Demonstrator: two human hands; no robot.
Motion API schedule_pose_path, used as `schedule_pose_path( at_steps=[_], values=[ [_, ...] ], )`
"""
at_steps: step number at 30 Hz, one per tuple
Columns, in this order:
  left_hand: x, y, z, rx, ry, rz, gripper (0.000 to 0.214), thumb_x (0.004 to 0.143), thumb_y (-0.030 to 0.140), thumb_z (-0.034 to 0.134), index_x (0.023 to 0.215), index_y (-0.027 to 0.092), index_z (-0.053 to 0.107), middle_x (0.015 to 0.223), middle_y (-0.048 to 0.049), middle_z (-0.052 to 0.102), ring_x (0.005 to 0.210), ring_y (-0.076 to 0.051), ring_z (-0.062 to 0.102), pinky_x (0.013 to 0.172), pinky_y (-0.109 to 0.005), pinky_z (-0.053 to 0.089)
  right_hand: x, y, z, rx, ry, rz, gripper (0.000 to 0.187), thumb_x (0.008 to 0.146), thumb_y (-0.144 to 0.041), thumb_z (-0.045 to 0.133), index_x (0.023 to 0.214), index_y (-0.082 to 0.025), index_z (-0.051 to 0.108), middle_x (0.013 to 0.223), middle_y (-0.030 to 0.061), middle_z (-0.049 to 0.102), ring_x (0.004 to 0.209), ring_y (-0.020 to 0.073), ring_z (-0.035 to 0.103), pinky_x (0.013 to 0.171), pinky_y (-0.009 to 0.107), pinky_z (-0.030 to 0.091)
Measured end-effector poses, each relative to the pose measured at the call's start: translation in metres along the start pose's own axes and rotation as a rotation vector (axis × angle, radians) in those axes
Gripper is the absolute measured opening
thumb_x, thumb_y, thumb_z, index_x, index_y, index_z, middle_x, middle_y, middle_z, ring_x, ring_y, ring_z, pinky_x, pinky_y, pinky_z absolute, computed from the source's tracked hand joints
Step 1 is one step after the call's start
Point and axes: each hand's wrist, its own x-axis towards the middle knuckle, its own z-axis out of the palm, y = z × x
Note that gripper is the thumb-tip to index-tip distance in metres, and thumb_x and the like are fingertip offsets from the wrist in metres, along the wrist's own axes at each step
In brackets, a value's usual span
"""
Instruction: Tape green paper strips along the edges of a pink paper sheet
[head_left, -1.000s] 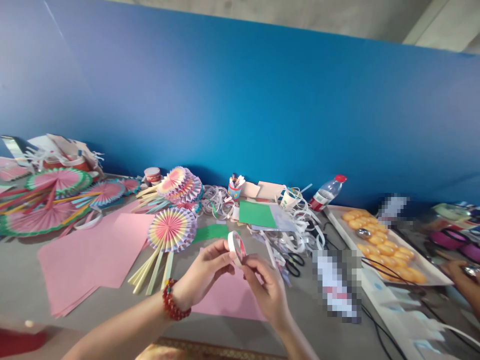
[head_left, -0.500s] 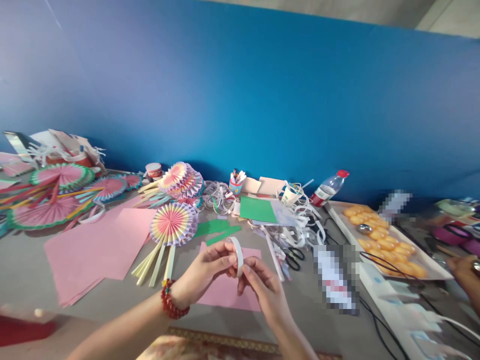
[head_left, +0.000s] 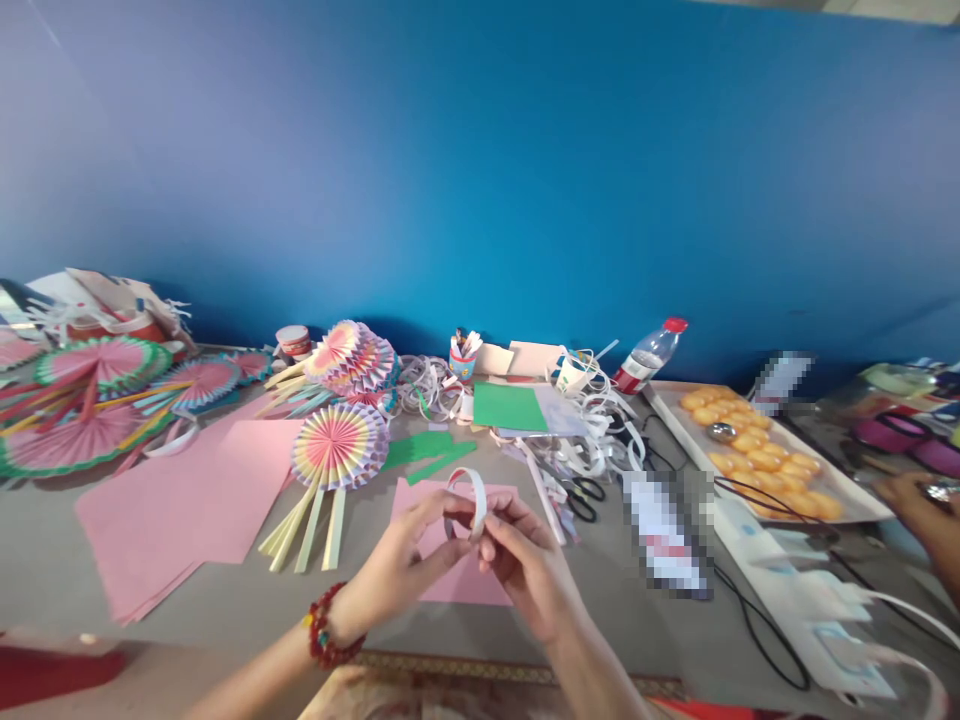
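Note:
Both my hands hold a white roll of tape (head_left: 470, 492) just above a pink paper sheet (head_left: 452, 540) in the middle of the grey table. My left hand (head_left: 401, 565), with a red bead bracelet on its wrist, pinches the roll from the left. My right hand (head_left: 525, 565) grips it from the right, fingers curled around its rim. A round folded paper fan (head_left: 341, 445) with pale sticks lies just left of my hands.
A stack of pink paper (head_left: 172, 505) lies at left, with more paper fans (head_left: 82, 400) behind. Green paper (head_left: 510, 407), white paper strips, scissors (head_left: 583, 493), a water bottle (head_left: 646, 357) and a tray of orange pieces (head_left: 757, 455) lie to the right. Another person's hand (head_left: 919, 500) is at the far right.
My hands have dropped slightly toward the pink sheet and turned the tape roll, so its open ring now faces me more. The view has shifted a little.

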Motion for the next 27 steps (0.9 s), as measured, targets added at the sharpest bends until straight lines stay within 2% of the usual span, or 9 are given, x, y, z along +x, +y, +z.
schedule_pose_path(
  at_steps=[3,5,7,9,12,15,20,24,27],
  values=[
    [-0.004,0.0,0.005,0.022,0.043,-0.022,0.023,0.092,0.028,0.062,0.114,0.02,0.064,0.101,-0.0083,0.068,0.096,-0.022,0.062,0.09,-0.03,0.044,-0.001,0.003,-0.001,-0.101,0.027,-0.027,0.029,0.08,-0.041,0.076,0.091,-0.02,0.059,0.07,-0.003,0.056,0.053,0.0083,0.05,0.049,0.02,0.045],
    [-0.005,0.003,0.006,-0.069,0.04,-0.043,0.019,0.093,0.029,0.061,0.109,0.019,0.066,0.092,-0.0068,0.068,0.089,-0.02,0.062,0.085,-0.029,0.045,-0.002,0.003,-0.003,-0.292,0.056,-0.119,0.027,0.084,-0.042,0.071,0.092,-0.02,0.058,0.07,-0.0031,0.055,0.051,0.0082,0.049,0.045,0.02,0.041],
    [-0.007,0.006,0.006,-0.267,0.015,-0.084,0.018,0.095,0.031,0.059,0.105,0.018,0.066,0.084,-0.0048,0.065,0.082,-0.018,0.061,0.081,-0.028,0.045,-0.006,0.002,-0.007,-0.578,0.143,-0.342,0.021,0.088,-0.038,0.067,0.096,-0.02,0.058,0.076,-0.0005,0.058,0.054,0.0096,0.052,0.049,0.022,0.044],
    [-0.009,0.009,0.006,-0.512,-0.012,-0.153,0.019,0.095,0.032,0.059,0.106,0.018,0.066,0.08,-0.0035,0.063,0.078,-0.016,0.059,0.079,-0.029,0.046,-0.01,-0.003,-0.01,-0.882,0.249,-0.64,0.021,0.089,-0.03,0.066,0.107,-0.021,0.061,0.097,0.0065,0.063,0.071,0.0143,0.06,0.064,0.028,0.052],
    [-0.011,0.008,0.009,-0.773,-0.04,-0.262,0.019,0.094,0.03,0.062,0.107,0.017,0.066,0.078,-0.0024,0.061,0.074,-0.014,0.057,0.077,-0.028,0.046,-0.017,-0.013,-0.012,-1.237,0.174,-0.933,0.039,0.088,-0.017,0.063,0.126,-0.026,0.059,0.12,0.0109,0.062,0.102,0.0231,0.061,0.087,0.039,0.051],
    [-0.012,0.005,0.014,-0.815,-0.042,-0.296,0.021,0.093,0.029,0.064,0.108,0.016,0.067,0.077,-0.0022,0.06,0.073,-0.013,0.056,0.076,-0.027,0.047,-0.02,-0.022,-0.014,-1.373,-0.003,-0.992,0.04,0.091,-0.009,0.055,0.125,-0.029,0.062,0.11,0.0082,0.068,0.103,0.0232,0.062,0.088,0.039,0.051],
    [-0.009,0.005,0.017,-0.791,-0.055,-0.266,0.023,0.092,0.031,0.066,0.107,0.015,0.066,0.079,-0.0035,0.062,0.074,-0.014,0.059,0.077,-0.029,0.049,-0.017,-0.028,-0.014,-1.337,0.009,-1.02,0.034,0.09,-0.009,0.053,0.115,-0.027,0.067,0.101,0.0084,0.07,0.094,0.0228,0.065,0.082,0.04,0.053],
    [-0.008,0.004,0.016,-0.934,-0.071,-0.343,0.021,0.091,0.03,0.067,0.102,0.013,0.066,0.072,-0.0022,0.058,0.065,-0.011,0.056,0.069,-0.025,0.049,-0.012,-0.029,-0.012,-1.27,-0.073,-0.964,0.031,0.091,-0.008,0.052,0.112,-0.026,0.066,0.1,0.008,0.069,0.095,0.0204,0.066,0.08,0.033,0.055],
    [-0.008,0.0,0.015,-0.895,-0.039,-0.334,0.02,0.091,0.031,0.067,0.103,0.015,0.065,0.075,-0.0021,0.058,0.066,-0.012,0.057,0.068,-0.027,0.049,-0.009,-0.029,-0.014,-1.245,-0.103,-0.925,0.03,0.092,-0.008,0.05,0.11,-0.025,0.066,0.099,0.0078,0.069,0.093,0.0194,0.067,0.078,0.03,0.055]
  ],
)
